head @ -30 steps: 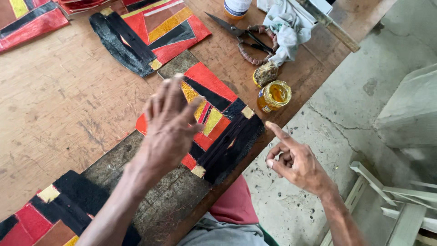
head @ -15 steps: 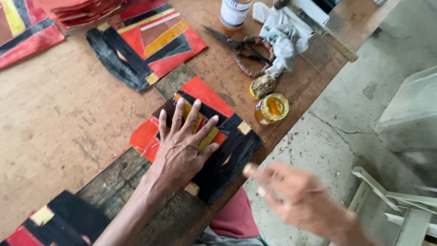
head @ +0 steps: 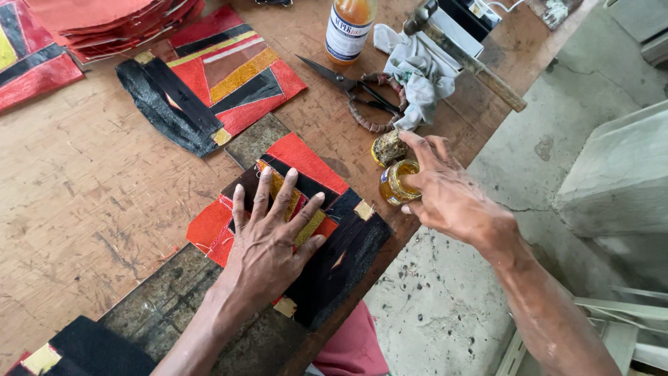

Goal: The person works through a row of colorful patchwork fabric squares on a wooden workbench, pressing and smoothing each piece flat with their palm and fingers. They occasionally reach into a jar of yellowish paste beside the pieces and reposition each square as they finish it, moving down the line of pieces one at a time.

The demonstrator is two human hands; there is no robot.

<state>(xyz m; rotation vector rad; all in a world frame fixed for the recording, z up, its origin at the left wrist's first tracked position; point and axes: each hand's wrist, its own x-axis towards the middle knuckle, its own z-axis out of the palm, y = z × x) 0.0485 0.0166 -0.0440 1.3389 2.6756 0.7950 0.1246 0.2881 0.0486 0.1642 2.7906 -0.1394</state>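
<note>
Two hands work at one long wooden desk (head: pixel 83 181), its worn top filling the view from 9 o'clock round to the edge at 4 o'clock, beyond which lies concrete floor (head: pixel 480 306). A dark slab (head: pixel 160 299) sits on the wood near 7 o'clock, seemingly as a firm base, and a patchwork panel (head: pixel 327 209) of red, black and yellow strips lies across it at the centre.

At 11 o'clock a second panel (head: pixel 216 76) lies flat and apart, and a stack of red pieces (head: pixel 104 21) sits beyond it at the top edge, out of the working area. A white rag (head: pixel 417 73) is bunched at 1 o'clock beside scissors (head: pixel 351 87), with a labelled bottle (head: pixel 350 28) behind them and a hammer (head: pixel 466 59) lying slantwise near the corner.

The left hand (head: pixel 268 240) presses flat on the patchwork panel, fingers spread wide and holding nothing, which looks meant to keep the strips down and the panel from sliding. The right hand (head: pixel 452 198), at 3 o'clock, has its grip closed loosely about a small glass jar (head: pixel 395 184) of amber stuff at the desk's edge, fingertips at its mouth; whether they dip in I cannot tell. Just above the jar, touching or nearly so, sits its crusted lid (head: pixel 388 147).
</note>
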